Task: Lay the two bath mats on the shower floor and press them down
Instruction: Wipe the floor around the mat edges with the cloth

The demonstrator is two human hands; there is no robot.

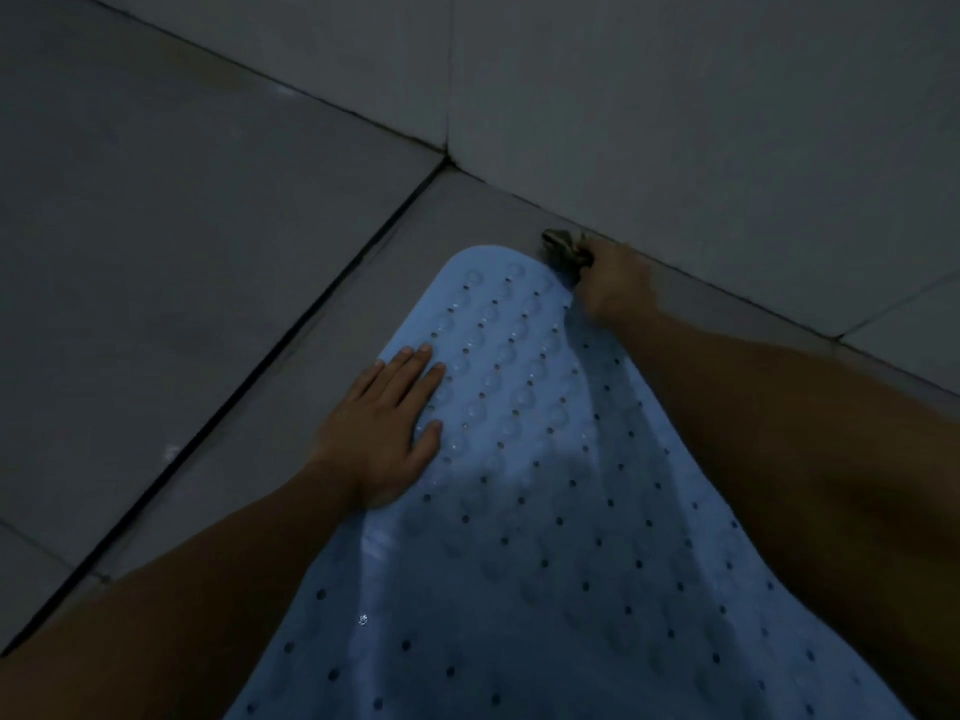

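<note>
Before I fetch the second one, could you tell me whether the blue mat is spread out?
Spread out; the mat lies unfolded under the left hand.

- Grey wall tiles [675, 96] fill the upper part of the view, dim and matte; a vertical grout line runs down to the corner
- A raised grey ledge [182, 226] runs along the left side; a dark joint [291, 345] separates it from the lower surface
- A small dark, brownish object [563, 249] sits at the foot of the wall; too blurred to identify
</note>
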